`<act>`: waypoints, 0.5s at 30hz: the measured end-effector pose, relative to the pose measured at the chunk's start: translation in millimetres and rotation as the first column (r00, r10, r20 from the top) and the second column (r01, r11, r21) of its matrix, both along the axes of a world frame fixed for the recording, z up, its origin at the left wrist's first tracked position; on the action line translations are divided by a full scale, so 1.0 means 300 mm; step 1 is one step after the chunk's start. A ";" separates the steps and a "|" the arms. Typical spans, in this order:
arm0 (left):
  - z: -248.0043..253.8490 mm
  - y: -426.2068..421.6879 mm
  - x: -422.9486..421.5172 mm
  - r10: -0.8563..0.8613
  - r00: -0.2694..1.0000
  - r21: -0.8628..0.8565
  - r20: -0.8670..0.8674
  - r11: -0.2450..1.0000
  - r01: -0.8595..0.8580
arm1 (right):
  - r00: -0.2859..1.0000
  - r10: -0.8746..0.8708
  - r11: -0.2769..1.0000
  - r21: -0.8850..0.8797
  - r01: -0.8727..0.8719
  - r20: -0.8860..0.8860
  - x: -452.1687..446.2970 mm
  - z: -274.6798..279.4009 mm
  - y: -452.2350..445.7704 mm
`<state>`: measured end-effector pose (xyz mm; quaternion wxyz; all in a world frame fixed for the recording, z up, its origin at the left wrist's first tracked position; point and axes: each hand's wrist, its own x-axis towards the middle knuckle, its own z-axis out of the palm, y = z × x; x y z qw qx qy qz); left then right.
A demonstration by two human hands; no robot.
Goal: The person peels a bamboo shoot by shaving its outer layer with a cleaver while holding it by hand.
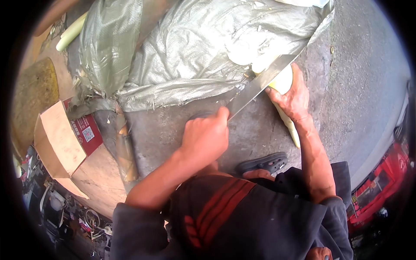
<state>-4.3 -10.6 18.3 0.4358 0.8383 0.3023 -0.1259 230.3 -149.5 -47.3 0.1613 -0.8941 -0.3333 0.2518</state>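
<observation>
My left hand [206,134] is closed round the handle of a long, wide-bladed knife [260,84], whose blade slants up to the right. The blade lies across a pale, peeled shoot [284,80] at the edge of the silvery woven sheet [182,47]. Wrapped round the shoot's right side is my right hand [297,95], with the thumb near the blade. A thin pale tapering piece [287,121] points down below that hand. Whether it joins the shoot is hidden.
An open cardboard box [60,138] stands at the left, near an unpeeled brown shoot [125,147]. Another pale shoot [71,32] lies upper left. A dark clog [262,164] is on the ground below the hands. Red material [381,182] shows at the right.
</observation>
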 end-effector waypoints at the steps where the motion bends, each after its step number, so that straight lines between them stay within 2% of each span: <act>1: -0.007 0.000 0.021 -0.008 1.000 0.001 -0.012 1.000 0.008 | 1.000 -0.001 1.000 0.000 0.001 0.005 0.002 -0.001 -0.001; 3: -0.024 0.000 0.060 -0.023 0.999 -0.001 -0.034 1.000 0.023 | 1.000 -0.002 1.000 0.004 0.002 0.004 0.005 -0.002 -0.002; 6: -0.096 -0.003 0.101 -0.017 0.999 0.057 0.040 0.998 0.015 | 1.000 0.003 1.000 0.001 -0.003 0.001 -0.004 0.003 -0.004; 15: -0.169 0.034 0.235 -0.027 1.000 0.057 -0.009 0.998 0.027 | 1.000 0.015 1.000 0.023 -0.015 -0.026 0.014 -0.002 -0.005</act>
